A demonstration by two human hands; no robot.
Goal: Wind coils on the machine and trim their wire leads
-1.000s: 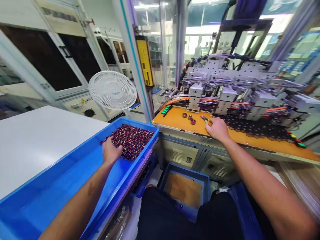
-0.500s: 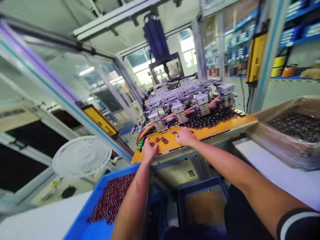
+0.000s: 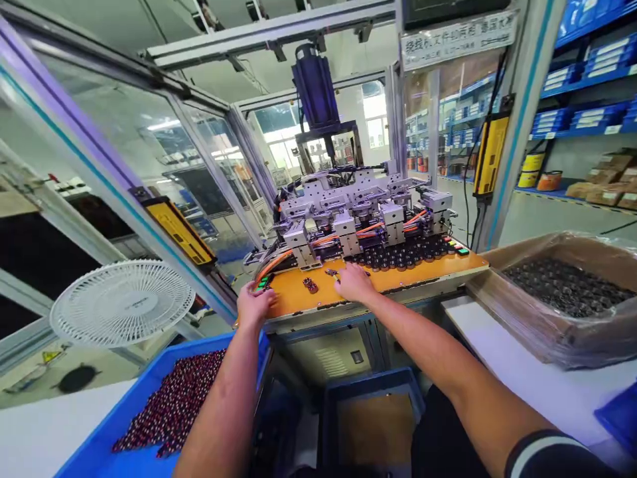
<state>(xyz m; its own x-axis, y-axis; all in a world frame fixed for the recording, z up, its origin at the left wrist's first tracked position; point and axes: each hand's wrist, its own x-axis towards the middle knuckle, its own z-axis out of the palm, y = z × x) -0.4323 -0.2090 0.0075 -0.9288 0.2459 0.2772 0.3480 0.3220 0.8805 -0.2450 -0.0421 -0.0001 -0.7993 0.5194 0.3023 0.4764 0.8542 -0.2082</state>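
Observation:
My left hand (image 3: 253, 304) is at the left end of the orange tabletop (image 3: 288, 300), its thumb apart from the fingers. It is right beside a black strip with green buttons (image 3: 263, 283); whether the fingertips touch it I cannot tell. My right hand (image 3: 355, 284) is closed around small pliers (image 3: 332, 273), their jaws pointing left. Between the hands lie a few small reddish-brown wound parts (image 3: 310, 285), close together. Several black round parts (image 3: 398, 257) stand in rows to the right of my right hand, under the machine heads (image 3: 346, 229).
A blue tray (image 3: 89, 458) of dark red parts (image 3: 174, 398) stands at lower left, near a white fan (image 3: 124, 302). A plastic-lined carton (image 3: 542, 332) of black parts is at right. Below the bench sits a blue bin (image 3: 368, 382). Yellow sensor bars (image 3: 180, 230) flank the machine.
My left hand has left the blue tray, reached the tabletop near the wound parts, then moved left to the green buttons. The view has swung right. My right hand keeps the pliers.

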